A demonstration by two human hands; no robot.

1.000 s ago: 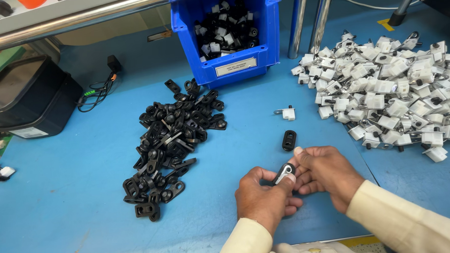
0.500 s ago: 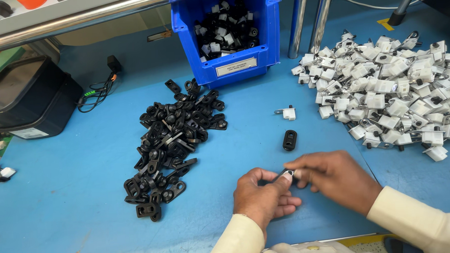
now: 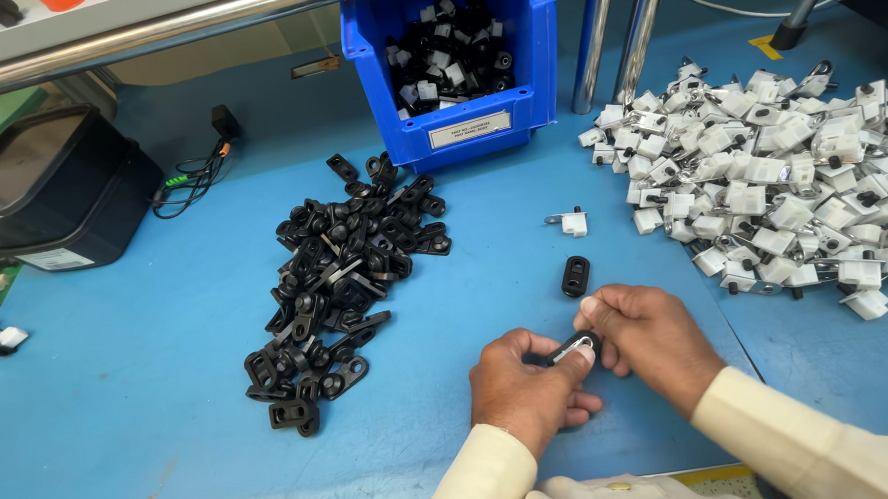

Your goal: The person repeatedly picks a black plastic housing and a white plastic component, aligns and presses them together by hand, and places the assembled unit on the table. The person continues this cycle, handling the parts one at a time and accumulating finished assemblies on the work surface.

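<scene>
My left hand (image 3: 528, 386) and my right hand (image 3: 644, 339) meet low in the middle of the blue table, both pinching one small part (image 3: 575, 347), black with a metal loop at its end. Just above my hands a single black oval piece (image 3: 576, 275) lies flat. Further up sits a lone white clip with a metal tab (image 3: 567, 222). A heap of black parts (image 3: 339, 283) spreads to the left of my hands. A big heap of white parts (image 3: 786, 188) covers the right side of the table.
A blue bin (image 3: 459, 121) with black and white assembled parts stands at the back centre. Two metal posts (image 3: 614, 37) rise right of it. A black box (image 3: 53, 189) and a small cable (image 3: 190, 175) sit at far left. The table's front edge lies under my sleeves.
My hands have stayed in place over the same spot. The part between them has turned and my fingers have closed tighter around it.
</scene>
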